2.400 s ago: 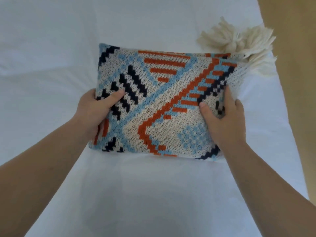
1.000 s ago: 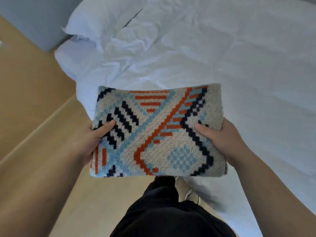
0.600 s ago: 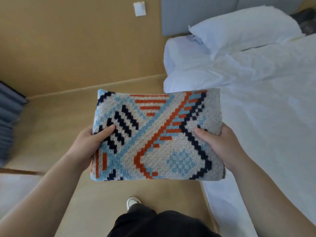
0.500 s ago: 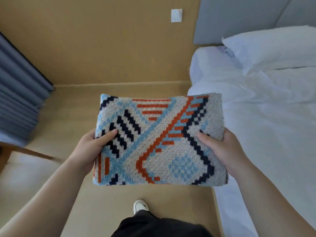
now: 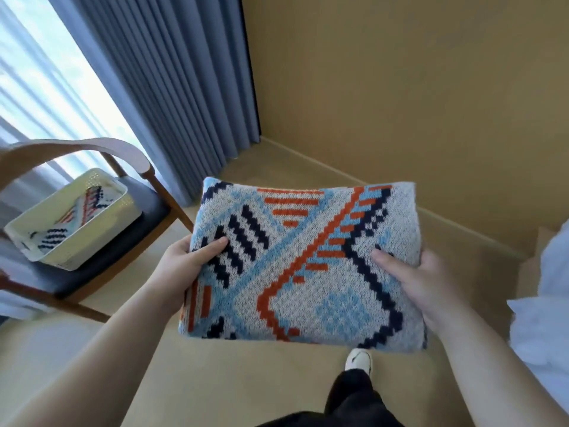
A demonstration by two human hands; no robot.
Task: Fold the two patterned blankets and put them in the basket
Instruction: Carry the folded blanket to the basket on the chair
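Note:
A folded patterned blanket [image 5: 304,263], knitted in grey, orange, light blue and navy, is held flat in the air in front of me. My left hand [image 5: 187,263] grips its left edge with the thumb on top. My right hand [image 5: 421,282] grips its right edge the same way. A pale perforated basket [image 5: 123,208] sits on a chair seat at the left. Another folded patterned blanket [image 5: 77,217] lies inside the basket.
The wooden chair [image 5: 129,155] with a dark seat stands by blue-grey curtains [image 5: 172,87] and a bright window. Tan floor and wall fill the middle. The white bed edge [image 5: 548,303] is at the right. My shoe [image 5: 358,359] and dark trouser leg show below.
I have lifted the folded blanket off the bed and turned left with it. The bed has slid out to the right, and the chair with the basket has come into view.

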